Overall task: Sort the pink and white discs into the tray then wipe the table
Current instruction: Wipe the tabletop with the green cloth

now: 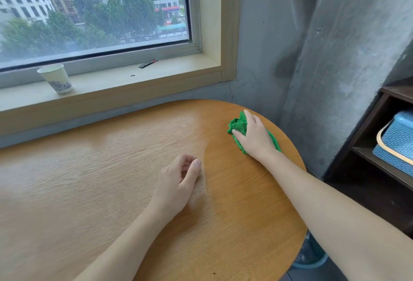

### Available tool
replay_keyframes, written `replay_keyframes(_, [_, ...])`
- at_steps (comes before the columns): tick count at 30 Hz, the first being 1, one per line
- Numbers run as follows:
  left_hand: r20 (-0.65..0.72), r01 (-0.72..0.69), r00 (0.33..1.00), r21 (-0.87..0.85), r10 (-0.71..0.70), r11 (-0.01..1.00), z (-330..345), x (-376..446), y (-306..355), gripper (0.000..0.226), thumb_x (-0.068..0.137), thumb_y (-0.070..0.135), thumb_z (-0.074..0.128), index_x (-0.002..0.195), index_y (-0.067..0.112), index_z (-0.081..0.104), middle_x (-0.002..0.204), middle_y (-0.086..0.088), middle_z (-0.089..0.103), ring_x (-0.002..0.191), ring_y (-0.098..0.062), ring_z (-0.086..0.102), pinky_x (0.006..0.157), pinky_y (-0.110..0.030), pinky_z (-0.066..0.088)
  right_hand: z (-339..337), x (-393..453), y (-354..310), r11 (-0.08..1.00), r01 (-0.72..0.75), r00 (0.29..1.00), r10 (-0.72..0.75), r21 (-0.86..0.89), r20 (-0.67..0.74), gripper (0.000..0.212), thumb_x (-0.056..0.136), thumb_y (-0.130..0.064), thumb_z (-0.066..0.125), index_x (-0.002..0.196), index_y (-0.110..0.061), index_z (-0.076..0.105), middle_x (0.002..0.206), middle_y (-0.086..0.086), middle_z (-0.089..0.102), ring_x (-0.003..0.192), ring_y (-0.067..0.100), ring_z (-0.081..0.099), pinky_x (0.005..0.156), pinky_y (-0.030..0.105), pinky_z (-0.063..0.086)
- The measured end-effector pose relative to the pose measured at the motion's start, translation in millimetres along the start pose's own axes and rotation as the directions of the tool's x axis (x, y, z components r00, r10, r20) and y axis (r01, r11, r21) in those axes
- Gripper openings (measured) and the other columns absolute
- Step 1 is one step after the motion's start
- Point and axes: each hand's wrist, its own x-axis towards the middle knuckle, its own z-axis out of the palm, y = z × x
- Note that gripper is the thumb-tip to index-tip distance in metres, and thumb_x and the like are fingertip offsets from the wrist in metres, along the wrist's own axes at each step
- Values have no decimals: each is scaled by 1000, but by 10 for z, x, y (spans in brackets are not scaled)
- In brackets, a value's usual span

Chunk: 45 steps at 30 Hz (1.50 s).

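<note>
A crumpled green cloth (pixel 237 124) lies on the wooden table (pixel 89 169) near its far right rounded edge. My right hand (pixel 254 135) lies flat on top of the cloth with straight fingers pressing it onto the wood. Near the middle of the table my left hand (pixel 178 182) rests on the surface, its fingers loosely curled and holding nothing. No discs and no tray are in view.
A paper cup (pixel 57 78) stands on the window sill behind the table, with a small dark object (pixel 147 63) further right. A concrete wall rises at the right. A dark shelf (pixel 368 137) holds a blue woven basket (pixel 397 142). A bin (pixel 310 256) sits below the table's right edge.
</note>
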Motion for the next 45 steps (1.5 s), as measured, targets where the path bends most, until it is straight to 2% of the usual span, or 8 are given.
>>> replay_keyframes(4, [-15,59,998,-43,-59,997,-6,23,-49,21,104,42,54,102,28,70,94,15,75,93,9,65,74,-3,41,26,28,-100,989,149,984,-145,-23,103,67,98,-49,57,150,-11,41,154,5,44,140,21,41,113,35,34])
replay_keyframes(7, [-41,84,995,-110,-89,990,-20,40,-99,37,97,61,51,99,30,71,97,15,76,94,3,69,76,-7,42,76,6,-268,968,245,950,-250,50,186,59,91,-52,65,138,-18,56,141,-1,58,129,16,52,108,29,40])
replay_keyframes(10, [-81,103,989,-190,-120,976,-32,46,-118,50,88,69,43,94,30,72,97,18,76,93,-5,72,86,-28,50,166,-129,-440,937,327,906,-348,125,239,51,87,-49,73,130,-23,64,129,-5,66,119,12,58,100,24,43])
replay_keyframes(15, [-198,176,944,-375,-264,910,-31,40,-164,46,89,64,49,86,25,73,89,6,78,84,-18,77,94,-55,56,155,-531,-539,891,426,845,-453,156,284,53,84,-49,75,130,-27,64,129,-9,67,118,7,58,103,25,43])
replay_keyframes(23, [-266,213,892,-467,-365,859,-63,-22,-114,42,99,47,52,84,13,72,77,-4,76,69,-26,74,82,-51,60,-68,-1327,-422,836,497,756,-548,232,358,62,82,-45,80,137,-22,62,143,-9,58,132,-2,47,110,7,26])
replay_keyframes(32, [-255,212,902,-442,-349,872,-117,-169,-77,43,107,39,49,84,12,72,81,-9,76,70,-28,74,83,-55,60,-241,-1734,-151,857,410,802,-502,314,324,56,78,-37,85,129,-23,67,134,-15,62,125,-9,50,105,7,32])
replay_keyframes(39, [-234,218,907,-448,-349,867,-147,-247,-65,43,107,39,49,86,9,72,81,-11,75,72,-31,74,86,-57,59,-277,-1671,34,907,364,891,-405,211,203,48,86,-38,77,128,-21,62,129,-13,59,119,-1,52,101,10,35])
replay_keyframes(45, [-227,221,911,-435,-344,873,-134,-257,-70,44,108,38,48,87,8,72,84,-11,75,75,-33,75,87,-55,59,-418,-1371,291,962,258,959,-266,89,99,54,90,-42,72,135,-15,57,134,-5,58,123,9,52,109,31,42])
